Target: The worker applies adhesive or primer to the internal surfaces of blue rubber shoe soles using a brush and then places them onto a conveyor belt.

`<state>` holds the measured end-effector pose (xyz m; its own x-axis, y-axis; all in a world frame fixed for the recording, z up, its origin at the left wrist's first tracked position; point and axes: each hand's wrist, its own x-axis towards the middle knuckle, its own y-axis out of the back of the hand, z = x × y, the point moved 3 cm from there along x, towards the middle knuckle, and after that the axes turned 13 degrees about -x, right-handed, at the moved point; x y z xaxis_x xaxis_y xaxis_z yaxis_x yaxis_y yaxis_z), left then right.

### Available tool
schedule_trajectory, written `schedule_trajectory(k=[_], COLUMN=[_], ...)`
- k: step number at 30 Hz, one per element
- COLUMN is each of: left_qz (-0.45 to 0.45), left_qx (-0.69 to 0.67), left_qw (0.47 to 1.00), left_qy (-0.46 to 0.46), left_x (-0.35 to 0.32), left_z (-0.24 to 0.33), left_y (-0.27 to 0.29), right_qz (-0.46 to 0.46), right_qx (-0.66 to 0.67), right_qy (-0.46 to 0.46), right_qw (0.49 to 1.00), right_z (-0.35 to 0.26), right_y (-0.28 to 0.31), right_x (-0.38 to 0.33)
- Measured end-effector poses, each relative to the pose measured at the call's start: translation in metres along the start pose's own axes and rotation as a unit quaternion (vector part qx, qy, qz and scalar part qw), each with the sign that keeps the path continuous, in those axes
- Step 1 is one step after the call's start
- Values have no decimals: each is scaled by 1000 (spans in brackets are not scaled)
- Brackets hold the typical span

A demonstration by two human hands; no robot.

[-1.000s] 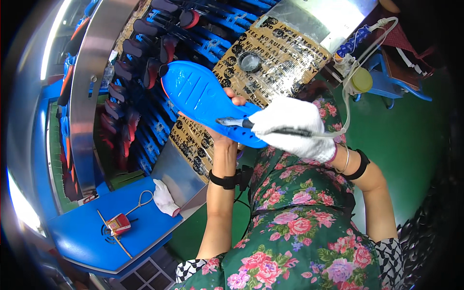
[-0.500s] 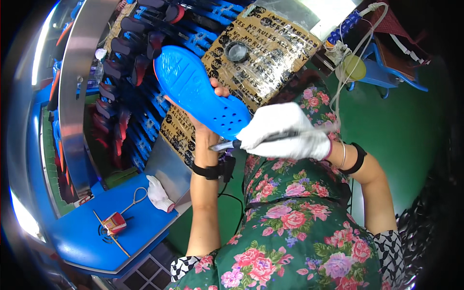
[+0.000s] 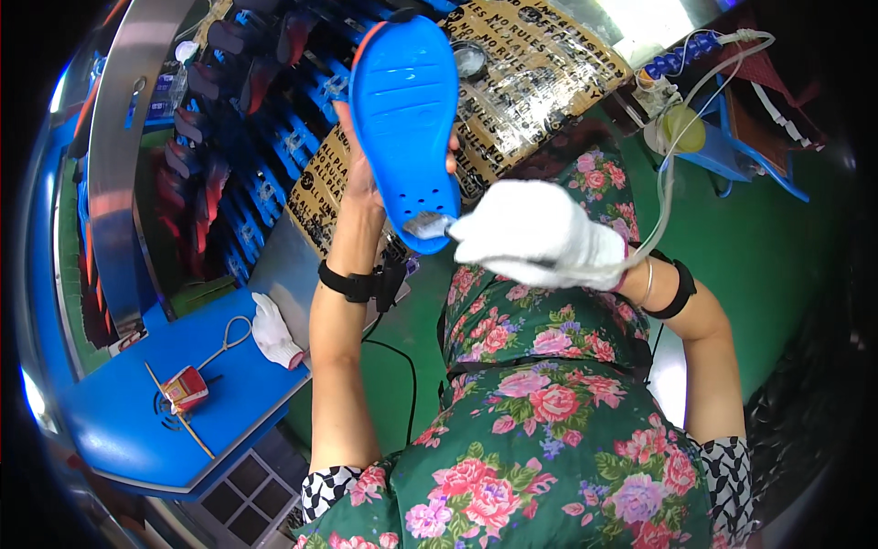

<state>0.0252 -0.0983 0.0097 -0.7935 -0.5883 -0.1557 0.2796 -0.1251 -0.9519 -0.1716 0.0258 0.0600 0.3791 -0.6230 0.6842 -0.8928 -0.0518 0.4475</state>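
Observation:
My bare left hand (image 3: pixel 364 183) grips a blue shoe sole (image 3: pixel 407 110) from beneath, with its thumb on the left edge and its fingertips at the right edge. The sole has shallow cross grooves, small holes near its lower end and a strip of orange at its upper left rim. In a white glove, my right hand (image 3: pixel 526 233) is closed on a brush (image 3: pixel 428 225). Pale, flat bristles lie against the sole's lower end, below the holes; the glove hides most of the handle.
Behind the sole is a board covered in printed tape (image 3: pixel 521 82), with a small round dish (image 3: pixel 470 60) on it. Dark shoe parts (image 3: pixel 197 174) hang on blue racks at left. A blue table (image 3: pixel 119 403) bears a white glove (image 3: pixel 273 331) and a red box (image 3: pixel 186 390).
My left hand has raised the sole and turned it more upright. The brush has come from beside my left wrist onto the sole's lower end.

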Motion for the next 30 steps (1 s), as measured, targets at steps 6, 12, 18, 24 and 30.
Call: schedule_trajectory(k=[6,12,18,24,30], left_qz=[37,22,87,47,66], left_qx=[23,-17,-114,-198,-203], left_qw=[999,986,892,955,955], left_qy=[13,-166,-428,-217,-204], left_x=[4,1,-28,-96,-84], left_z=[6,7,4,-66,-95], left_y=[-5,34,27,7,24], right_qz=[5,103,221,211,163], right_qx=[71,352,406,469,428], right_qy=[-108,-433,-418,-455,-394], right_qw=[992,824,782,727,797], right_z=[16,39,56,57,41], right_y=[3,5,-18,-43,-33], right_x=[6,-2,-7,-10,10])
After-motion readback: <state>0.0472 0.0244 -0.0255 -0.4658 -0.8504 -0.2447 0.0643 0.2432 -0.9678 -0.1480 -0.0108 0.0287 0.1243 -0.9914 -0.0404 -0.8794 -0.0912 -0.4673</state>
